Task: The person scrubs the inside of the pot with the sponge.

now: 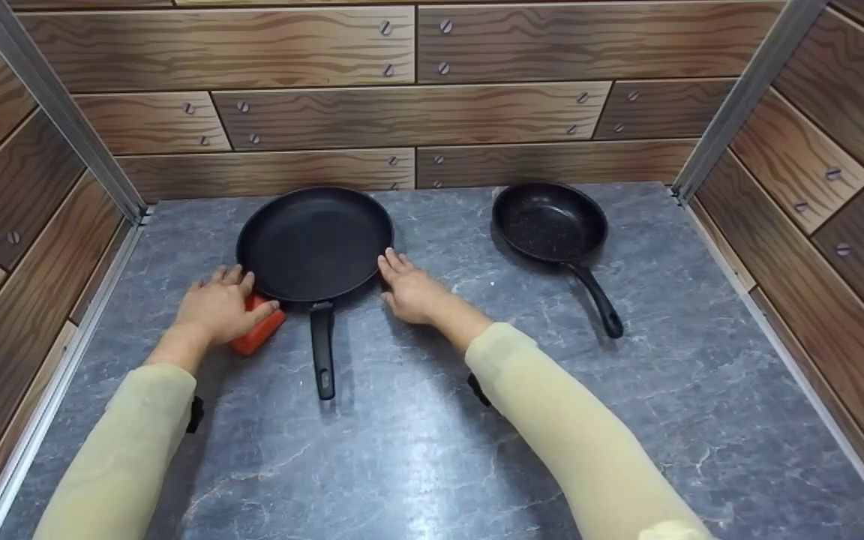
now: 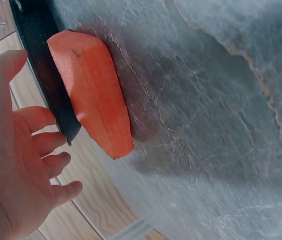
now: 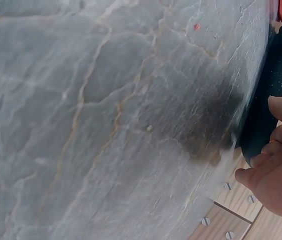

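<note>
Matte black, larger round pan [image 1: 316,244] beside faceted orange block [image 2: 93,90]

Wide black pan [image 1: 315,244] — upright, on grey tabletop [image 1: 274,442]

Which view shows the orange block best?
The left wrist view: the orange block shows large and uncovered. The head view has it partly covered by the left hand; the right wrist view catches only part, at the top edge.
</note>
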